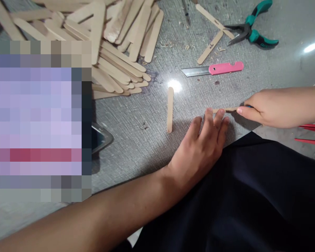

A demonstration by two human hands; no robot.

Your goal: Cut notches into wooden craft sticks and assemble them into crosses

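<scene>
My left hand (pixel 203 140) lies palm down on the table, its fingertips pressing a wooden craft stick (pixel 215 110) against the surface. At the right end of that stick, my right hand (pixel 257 108) is closed around a small tool with a dark tip (pixel 231 111). A bit of blue shows between the right fingers; most of the tool is hidden, so its kind is unclear. Another craft stick (pixel 170 110) stands apart, left of my left fingers. Above both hands rests a pink-handled knife (pixel 225 68) with its blade out, pointing left.
A big pile of craft sticks (pixel 120 66) fills the upper left. Green-handled pliers (pixel 249 31) lie at the upper right, touching notched sticks (pixel 210 47) among wood shavings. A dark-edged object (pixel 102 138) sits beside the blurred area. Something red (pixel 313 133) is below my right wrist.
</scene>
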